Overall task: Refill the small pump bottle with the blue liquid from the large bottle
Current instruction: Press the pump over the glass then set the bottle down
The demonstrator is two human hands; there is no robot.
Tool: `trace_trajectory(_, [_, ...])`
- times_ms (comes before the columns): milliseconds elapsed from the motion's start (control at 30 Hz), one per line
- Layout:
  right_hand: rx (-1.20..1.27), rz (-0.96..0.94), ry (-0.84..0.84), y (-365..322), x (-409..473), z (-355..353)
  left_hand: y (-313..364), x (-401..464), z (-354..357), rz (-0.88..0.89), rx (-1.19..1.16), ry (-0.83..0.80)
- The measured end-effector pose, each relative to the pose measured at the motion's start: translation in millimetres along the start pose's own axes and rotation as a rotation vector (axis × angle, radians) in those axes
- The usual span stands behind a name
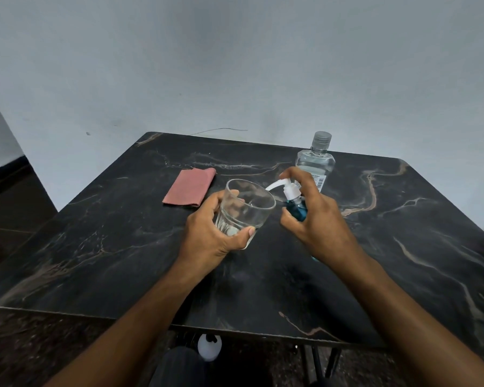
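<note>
Glossy marble-look table (123,261), clear glass (246,208)

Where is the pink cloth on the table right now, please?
In the head view, the folded pink cloth lies flat on the dark marble table, left of centre toward the far edge, just beyond the glass.

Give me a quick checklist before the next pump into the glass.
1. Left hand grip on glass: ok.
2. Right hand grip on small pump bottle, finger on pump head: ok.
3. Nozzle over glass rim: ok.
4. Blue liquid left in small bottle: ok, amount cannot tell.
5. Large bottle capped, upright: ok.
6. Cloth nearby for drips: ok.
</note>
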State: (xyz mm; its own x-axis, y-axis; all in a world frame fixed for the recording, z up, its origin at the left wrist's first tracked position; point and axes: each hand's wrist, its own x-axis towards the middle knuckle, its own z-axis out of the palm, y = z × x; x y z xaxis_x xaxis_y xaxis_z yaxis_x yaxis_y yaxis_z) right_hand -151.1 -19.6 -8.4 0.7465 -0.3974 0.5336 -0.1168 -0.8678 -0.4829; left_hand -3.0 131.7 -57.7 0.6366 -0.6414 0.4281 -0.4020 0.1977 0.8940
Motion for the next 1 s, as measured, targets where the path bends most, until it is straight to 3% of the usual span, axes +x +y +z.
trace_trajectory(1000, [-0.046,-0.016,-0.020,-3.6,2.1,-1.5,-1.4,-1.4,0.0,-0.009,-0.003,0.016])
